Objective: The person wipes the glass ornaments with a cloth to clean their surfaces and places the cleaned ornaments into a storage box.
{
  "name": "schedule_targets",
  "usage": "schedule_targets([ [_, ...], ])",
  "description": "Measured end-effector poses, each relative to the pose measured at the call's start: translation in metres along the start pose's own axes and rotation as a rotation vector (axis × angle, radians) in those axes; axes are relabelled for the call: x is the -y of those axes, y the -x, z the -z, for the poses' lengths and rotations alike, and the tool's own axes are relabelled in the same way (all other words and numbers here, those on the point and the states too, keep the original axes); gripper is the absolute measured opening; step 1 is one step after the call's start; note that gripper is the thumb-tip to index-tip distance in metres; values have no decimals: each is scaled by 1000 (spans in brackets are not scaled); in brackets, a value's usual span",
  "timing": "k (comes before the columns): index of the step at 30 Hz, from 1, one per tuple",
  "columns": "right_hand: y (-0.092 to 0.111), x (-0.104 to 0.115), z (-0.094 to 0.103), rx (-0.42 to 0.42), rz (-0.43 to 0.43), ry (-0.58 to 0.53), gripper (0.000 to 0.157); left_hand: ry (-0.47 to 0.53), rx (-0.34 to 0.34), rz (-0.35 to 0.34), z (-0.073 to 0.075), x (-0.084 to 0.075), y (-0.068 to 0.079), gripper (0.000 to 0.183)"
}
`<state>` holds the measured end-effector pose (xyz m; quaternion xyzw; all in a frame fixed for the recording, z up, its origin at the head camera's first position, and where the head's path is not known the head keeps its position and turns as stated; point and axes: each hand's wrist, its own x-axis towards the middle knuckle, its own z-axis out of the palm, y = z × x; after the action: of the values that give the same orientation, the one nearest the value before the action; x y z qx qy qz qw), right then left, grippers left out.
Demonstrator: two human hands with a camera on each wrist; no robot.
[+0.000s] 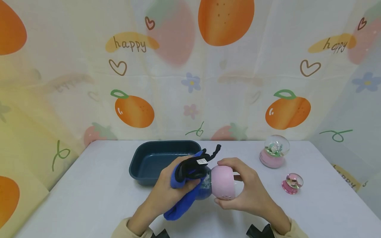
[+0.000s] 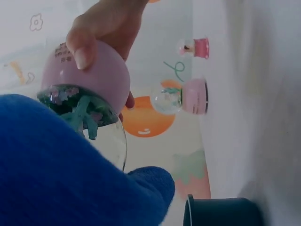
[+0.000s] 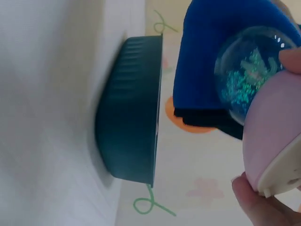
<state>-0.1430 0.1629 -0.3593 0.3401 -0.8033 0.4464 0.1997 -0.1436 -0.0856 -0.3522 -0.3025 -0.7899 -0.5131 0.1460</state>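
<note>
A snow globe (image 1: 222,182) with a pink base is held sideways over the table, its glass ball toward the left. My right hand (image 1: 252,189) grips the pink base, thumb below and fingers above. Bunched in my left hand (image 1: 166,185) is a blue cloth (image 1: 182,205) with a black cord and a white tag. The cloth lies against the glass and hides part of it in the head view. Green figures and glitter show through the glass ball (image 3: 247,77) in the right wrist view, with the blue cloth (image 3: 200,70) behind it.
A dark teal tray (image 1: 145,180) stands behind my left hand. To the right are a second pink-based snow globe (image 1: 272,160) and a smaller pink one (image 1: 290,188) nearer me. A printed curtain (image 1: 208,99) hangs behind the white table (image 1: 89,205).
</note>
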Motion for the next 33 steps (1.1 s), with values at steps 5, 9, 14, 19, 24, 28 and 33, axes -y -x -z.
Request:
schedule_targets([
  [5, 0, 2, -3, -13, 65, 57, 82, -83, 49, 108, -5, -7, 4, 77],
  [9, 0, 6, -5, -18, 106, 111, 81, -161, 11, 110, -9, -9, 5, 82],
  [14, 0, 6, -5, -18, 103, 115, 83, -177, -38, 5, -8, -6, 3, 64],
  [19, 1, 3, -4, 2, 93, 97, 83, -94, -76, -23, -4, 1, 0, 36],
  [24, 2, 3, 1, 35, 104, 55, 82, 0, -24, 34, 0, 2, -2, 30],
  [28, 2, 3, 3, 73, 190, 13, 82, 131, 165, 159, 5, 0, -3, 43],
  [33, 2, 2, 3, 82, 300, 9, 82, 216, 309, 213, 11, -1, -4, 51],
])
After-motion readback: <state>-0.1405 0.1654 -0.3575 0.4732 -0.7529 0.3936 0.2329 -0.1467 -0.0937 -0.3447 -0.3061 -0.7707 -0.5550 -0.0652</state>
